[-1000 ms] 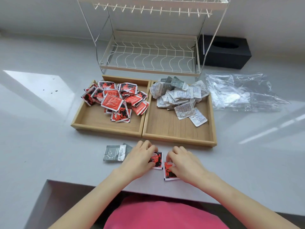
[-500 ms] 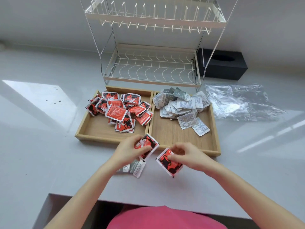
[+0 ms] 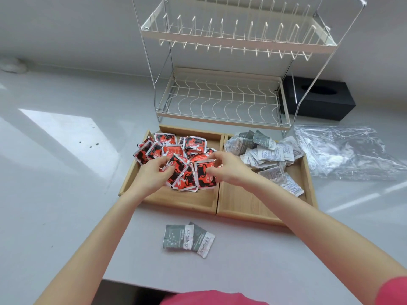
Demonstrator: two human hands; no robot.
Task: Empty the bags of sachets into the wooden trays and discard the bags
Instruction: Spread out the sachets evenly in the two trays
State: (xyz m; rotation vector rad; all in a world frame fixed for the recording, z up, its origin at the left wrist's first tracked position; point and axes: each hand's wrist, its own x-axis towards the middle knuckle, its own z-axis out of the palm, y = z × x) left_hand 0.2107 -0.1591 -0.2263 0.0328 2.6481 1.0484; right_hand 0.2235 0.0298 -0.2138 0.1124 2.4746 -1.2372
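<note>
Two trays (image 3: 176,201) sit side by side before the rack (image 3: 222,102), bags (image 3: 348,153) to their right, two loose sachets (image 3: 187,238) in front.

- The person is wearing a pink top (image 3: 211,298), showing as a plain band along the bottom edge of the head view.
- A pink sleeve (image 3: 394,291) is covering the right upper arm at the lower right corner; it is probably a short sleeve, though the frame is cutting it off.
- Both forearms are showing bare, down to the left hand (image 3: 152,175) and the right hand (image 3: 229,170).
- No rings, watch or bracelets are showing on the wrists or fingers.
</note>
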